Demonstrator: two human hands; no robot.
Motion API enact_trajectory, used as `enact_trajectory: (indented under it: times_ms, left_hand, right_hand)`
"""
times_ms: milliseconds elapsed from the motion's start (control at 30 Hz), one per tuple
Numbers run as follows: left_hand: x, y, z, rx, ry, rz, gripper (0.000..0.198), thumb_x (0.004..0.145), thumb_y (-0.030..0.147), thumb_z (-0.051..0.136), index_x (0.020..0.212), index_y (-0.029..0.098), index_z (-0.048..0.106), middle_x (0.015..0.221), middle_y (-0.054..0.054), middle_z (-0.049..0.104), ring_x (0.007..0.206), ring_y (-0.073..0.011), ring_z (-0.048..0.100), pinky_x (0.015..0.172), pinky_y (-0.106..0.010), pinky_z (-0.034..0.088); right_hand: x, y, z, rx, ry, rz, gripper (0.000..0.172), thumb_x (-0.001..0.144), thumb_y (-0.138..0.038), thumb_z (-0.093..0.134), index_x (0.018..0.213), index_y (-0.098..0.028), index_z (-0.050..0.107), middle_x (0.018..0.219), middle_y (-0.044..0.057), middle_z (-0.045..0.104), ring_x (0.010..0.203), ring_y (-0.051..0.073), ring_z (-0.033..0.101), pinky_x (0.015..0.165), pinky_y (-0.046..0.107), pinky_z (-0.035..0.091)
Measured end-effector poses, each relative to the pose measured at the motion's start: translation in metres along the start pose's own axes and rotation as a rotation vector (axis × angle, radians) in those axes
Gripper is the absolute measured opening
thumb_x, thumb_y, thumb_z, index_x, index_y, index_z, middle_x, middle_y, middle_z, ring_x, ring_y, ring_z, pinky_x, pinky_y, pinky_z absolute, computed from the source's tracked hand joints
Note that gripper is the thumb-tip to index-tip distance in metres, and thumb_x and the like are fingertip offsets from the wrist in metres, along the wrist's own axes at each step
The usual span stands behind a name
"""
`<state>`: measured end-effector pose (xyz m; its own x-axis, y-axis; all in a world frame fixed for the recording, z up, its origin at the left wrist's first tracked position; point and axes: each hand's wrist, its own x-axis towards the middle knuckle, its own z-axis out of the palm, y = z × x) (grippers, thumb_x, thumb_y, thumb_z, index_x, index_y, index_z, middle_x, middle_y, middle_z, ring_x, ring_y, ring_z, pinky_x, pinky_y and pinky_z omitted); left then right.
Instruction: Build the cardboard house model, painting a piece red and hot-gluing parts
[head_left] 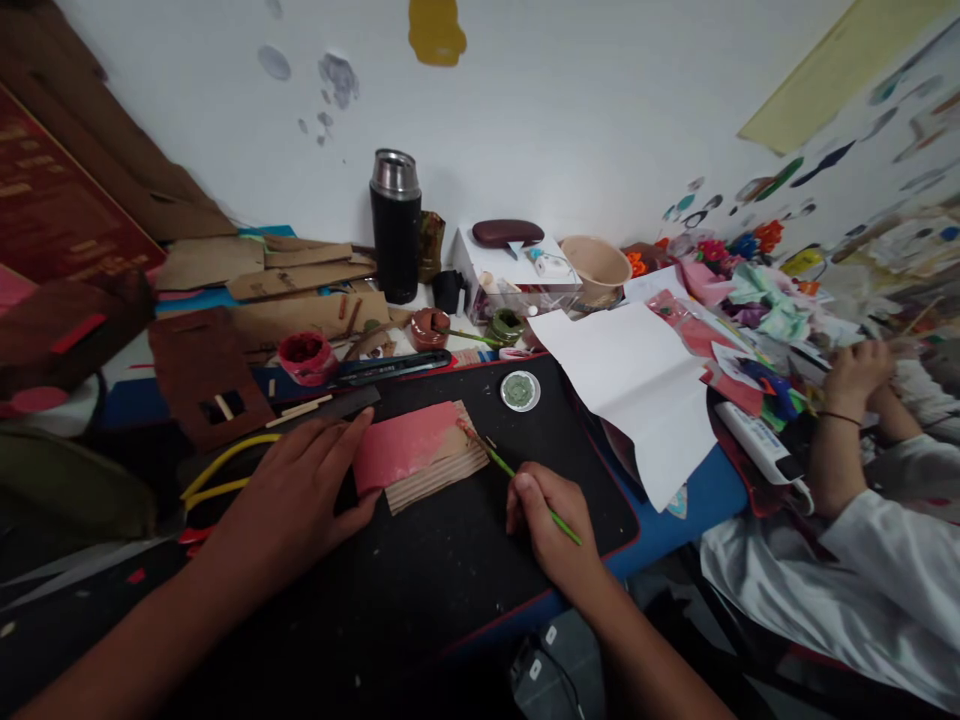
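Observation:
A piece of corrugated cardboard (442, 475), mostly painted pink-red, lies on a black mat (450, 570). My left hand (292, 500) lies flat with fingers stretched out, pressing the cardboard's left edge. My right hand (551, 530) is closed on a thin green paintbrush (517, 475), whose tip touches the cardboard's upper right corner. A small round lid with green paint (520, 390) sits just beyond the cardboard.
Paint pots (306, 357) and a black flask (395, 225) stand at the back among brown cardboard pieces (292, 275). White paper (637, 390) lies to the right. Another person's hand (855, 375) and white sleeve (885, 570) are at far right. Yellow-handled scissors (225, 470) lie left.

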<state>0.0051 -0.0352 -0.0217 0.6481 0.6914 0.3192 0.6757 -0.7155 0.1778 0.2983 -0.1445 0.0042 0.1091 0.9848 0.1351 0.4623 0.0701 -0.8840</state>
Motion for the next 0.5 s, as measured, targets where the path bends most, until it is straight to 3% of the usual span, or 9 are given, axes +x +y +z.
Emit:
enact_trajectory:
  times_ms: [267, 500]
  left_hand:
    - [-0.002, 0.0, 0.002, -0.013, -0.02, -0.026, 0.079, 0.096, 0.041, 0.061, 0.163, 0.009, 0.034, 0.135, -0.025, 0.07, 0.131, -0.0444, 0.061, 0.108, -0.06, 0.049]
    - [-0.001, 0.001, 0.0, -0.008, -0.036, -0.044, 0.077, 0.098, 0.042, 0.057, 0.164, 0.012, 0.033, 0.135, -0.024, 0.07, 0.13, -0.0445, 0.062, 0.108, -0.062, 0.049]
  right_hand:
    - [0.014, -0.003, 0.01, -0.019, -0.026, -0.022, 0.046, 0.113, -0.039, 0.045, 0.074, -0.022, 0.062, 0.06, -0.002, 0.061, 0.056, 0.013, 0.06, 0.064, 0.026, 0.045]
    - [0.017, -0.003, 0.003, -0.037, -0.032, -0.038, 0.046, 0.114, -0.04, 0.045, 0.075, -0.022, 0.062, 0.06, -0.002, 0.061, 0.055, 0.014, 0.06, 0.064, 0.026, 0.045]
